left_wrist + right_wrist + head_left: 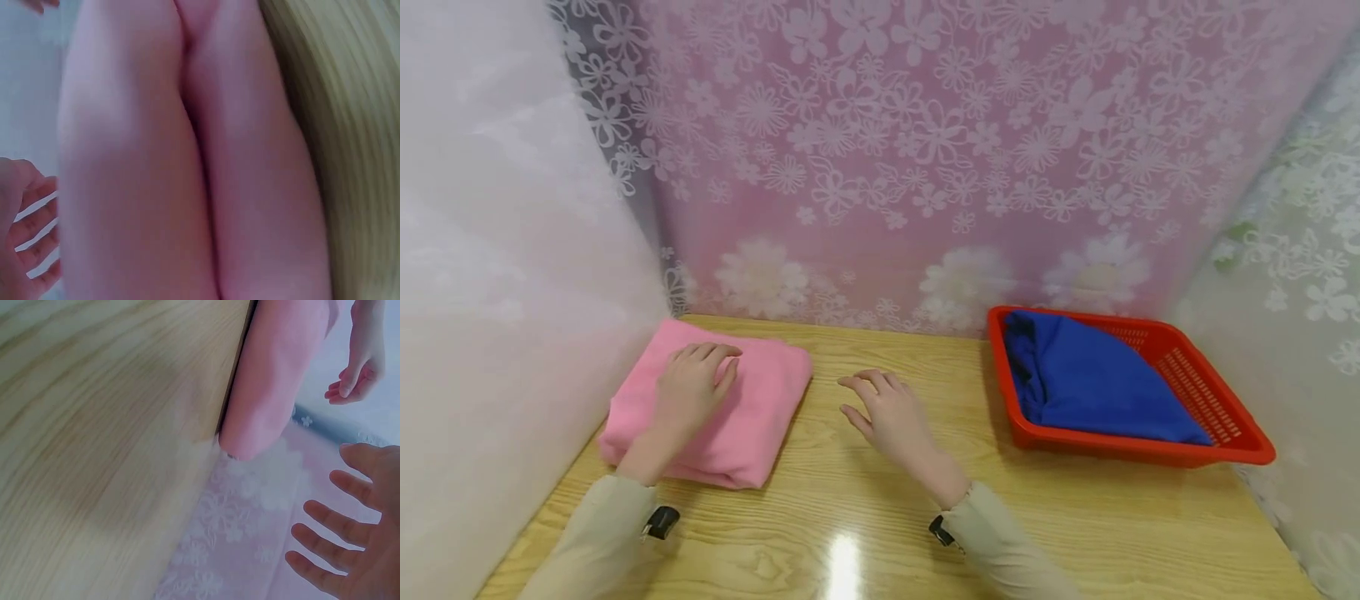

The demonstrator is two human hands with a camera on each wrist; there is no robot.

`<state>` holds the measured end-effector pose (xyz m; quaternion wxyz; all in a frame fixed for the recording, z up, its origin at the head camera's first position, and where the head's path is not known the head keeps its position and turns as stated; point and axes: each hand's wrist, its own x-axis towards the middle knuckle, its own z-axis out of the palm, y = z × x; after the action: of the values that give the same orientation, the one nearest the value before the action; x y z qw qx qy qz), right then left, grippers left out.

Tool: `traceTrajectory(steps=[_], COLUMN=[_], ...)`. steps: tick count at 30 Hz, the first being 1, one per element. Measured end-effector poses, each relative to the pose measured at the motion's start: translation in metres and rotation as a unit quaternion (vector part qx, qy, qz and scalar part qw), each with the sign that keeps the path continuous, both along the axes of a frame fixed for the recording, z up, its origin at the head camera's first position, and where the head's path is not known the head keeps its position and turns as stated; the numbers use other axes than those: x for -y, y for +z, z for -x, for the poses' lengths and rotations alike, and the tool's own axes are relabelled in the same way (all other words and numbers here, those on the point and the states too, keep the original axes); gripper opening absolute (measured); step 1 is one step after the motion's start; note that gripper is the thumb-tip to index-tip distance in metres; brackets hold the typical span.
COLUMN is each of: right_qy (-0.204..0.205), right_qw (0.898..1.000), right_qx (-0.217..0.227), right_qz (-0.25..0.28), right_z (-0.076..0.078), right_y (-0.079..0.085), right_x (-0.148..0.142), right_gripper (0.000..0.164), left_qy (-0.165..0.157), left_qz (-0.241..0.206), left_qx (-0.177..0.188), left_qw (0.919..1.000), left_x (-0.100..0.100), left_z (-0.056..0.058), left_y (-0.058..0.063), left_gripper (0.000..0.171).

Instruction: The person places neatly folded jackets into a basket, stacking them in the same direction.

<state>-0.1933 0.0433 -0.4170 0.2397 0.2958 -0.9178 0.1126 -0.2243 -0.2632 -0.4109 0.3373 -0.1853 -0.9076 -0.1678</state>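
Note:
A folded pink cloth lies on the left of the wooden table, its stacked layers seen close up in the left wrist view as thick pink folds. Over its top is my left hand, fingers loosely bent and gripping nothing; whether it touches the cloth I cannot tell. To the right of the cloth, above bare wood, my right hand hovers with relaxed, spread fingers and holds nothing. A blue cloth lies folded in a red plastic basket at the right.
The wooden table runs up to a pink flowered curtain at the back. A pale white sheet hangs along the left side, and another flowered sheet closes off the right beside the basket.

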Motion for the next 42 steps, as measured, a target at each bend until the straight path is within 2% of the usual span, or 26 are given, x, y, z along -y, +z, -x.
traceTrajectory(steps=[5,8,13,17,23,28,30,34,42], right_qy=[0.013,0.025,0.047,0.052,0.062,0.064,0.064,0.061,0.059], right_qw=[0.999,0.998,0.997,0.994,0.988,0.985,0.984,0.982,0.978], right_qx=[0.024,0.035,0.029,0.042,0.108,0.131,0.136,0.150,0.182], right_qz=[-0.024,-0.035,-0.057,-0.086,-0.094,-0.094,-0.096,-0.097,-0.083], right_z=[0.004,0.005,0.010,0.013,0.011,0.008,0.008,0.008,0.005], right_y=[-0.004,-0.005,-0.009,-0.014,-0.022,-0.025,-0.026,-0.026,-0.025], right_x=[0.025,0.042,0.069,0.087,0.100,0.100,0.098,0.094,0.082], right_gripper=[0.040,0.041,0.043,0.046,0.046,0.045,0.045,0.046,0.046], left_qy=[0.029,0.044,0.062,0.058,0.035,0.027,0.030,0.030,0.033], left_qz=[0.003,0.006,0.005,0.019,0.027,0.007,-0.001,-0.011,-0.010], left_qx=[0.018,0.036,0.086,0.134,0.200,0.268,0.277,0.276,0.288], left_qw=[0.9994,0.9983,0.9944,0.9891,0.9789,0.9629,0.9605,0.9606,0.9569], left_x=[0.050,0.073,0.100,0.113,0.123,0.125,0.124,0.121,0.109], left_z=[0.001,-0.001,-0.004,-0.005,-0.007,-0.010,-0.011,-0.013,-0.017], left_y=[-0.002,-0.001,-0.001,-0.010,-0.023,-0.024,-0.025,-0.026,-0.026], left_gripper=[0.013,0.016,0.023,0.033,0.043,0.052,0.053,0.052,0.055])
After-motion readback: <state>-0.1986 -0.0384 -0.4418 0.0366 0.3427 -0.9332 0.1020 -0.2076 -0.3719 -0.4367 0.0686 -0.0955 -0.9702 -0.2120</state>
